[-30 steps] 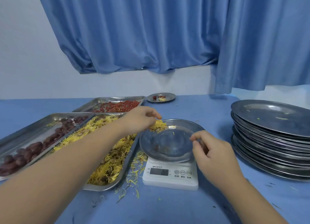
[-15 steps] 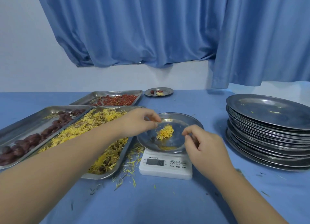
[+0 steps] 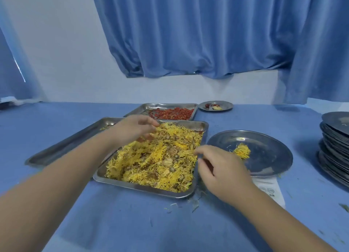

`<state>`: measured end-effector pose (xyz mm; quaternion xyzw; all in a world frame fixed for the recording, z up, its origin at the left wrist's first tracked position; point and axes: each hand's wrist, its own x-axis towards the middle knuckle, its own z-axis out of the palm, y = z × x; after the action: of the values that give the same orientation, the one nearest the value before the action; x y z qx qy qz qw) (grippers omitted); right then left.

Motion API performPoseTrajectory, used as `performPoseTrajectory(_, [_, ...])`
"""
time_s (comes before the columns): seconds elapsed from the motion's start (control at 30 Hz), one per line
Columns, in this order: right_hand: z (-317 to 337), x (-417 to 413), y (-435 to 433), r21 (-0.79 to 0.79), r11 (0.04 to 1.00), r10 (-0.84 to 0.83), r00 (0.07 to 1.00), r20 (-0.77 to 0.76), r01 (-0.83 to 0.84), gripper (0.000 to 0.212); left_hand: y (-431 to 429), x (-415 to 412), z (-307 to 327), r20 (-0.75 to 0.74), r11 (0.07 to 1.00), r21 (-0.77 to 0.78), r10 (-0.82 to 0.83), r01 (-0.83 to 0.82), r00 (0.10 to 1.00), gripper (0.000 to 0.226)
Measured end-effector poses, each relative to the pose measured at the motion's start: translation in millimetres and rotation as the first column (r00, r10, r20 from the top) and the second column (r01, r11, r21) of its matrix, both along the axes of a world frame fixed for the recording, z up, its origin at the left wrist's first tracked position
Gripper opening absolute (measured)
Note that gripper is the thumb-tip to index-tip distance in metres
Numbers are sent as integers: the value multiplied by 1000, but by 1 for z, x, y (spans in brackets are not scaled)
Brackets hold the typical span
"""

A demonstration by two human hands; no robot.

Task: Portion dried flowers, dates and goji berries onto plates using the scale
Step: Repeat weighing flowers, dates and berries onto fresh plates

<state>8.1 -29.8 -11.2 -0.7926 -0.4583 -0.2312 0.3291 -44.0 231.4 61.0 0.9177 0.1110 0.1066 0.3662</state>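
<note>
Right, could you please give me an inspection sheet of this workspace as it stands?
Surface: table under a blue cloth.
Job's things: flower tray heaped with flowers; goji tray behind it; third tray at left, contents mostly hidden by the arm; plate on the scale, holding one clump; stack of plates at right; small plate with red and yellow bits at the back.
Clutter: loose petals by the flower tray's near corner.
Hands: left hand with fingers in the flowers, grip unclear; right hand loosely curled over the tray's right rim, nothing seen in it.
Cables: nothing seen.
Surroundings: blue curtain, pale wall.
</note>
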Motion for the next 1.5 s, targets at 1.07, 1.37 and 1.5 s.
performPoseTrajectory(1.07, [-28, 5, 31, -6, 1000, -10, 1000, -19, 10, 14, 158, 23, -55, -310, 953, 206, 278, -221, 909, 43])
performPoseTrajectory(1.37, [-25, 5, 25, 28, 1000, -11, 999, -39, 12, 15, 152, 14, -49, -304, 939, 259, 300, -224, 904, 34])
performPoseTrajectory(1.5, [-25, 10, 21, 73, 997, -29, 998, -48, 33, 15, 147, 6, -39, -165, 940, 195, 313, -280, 935, 24])
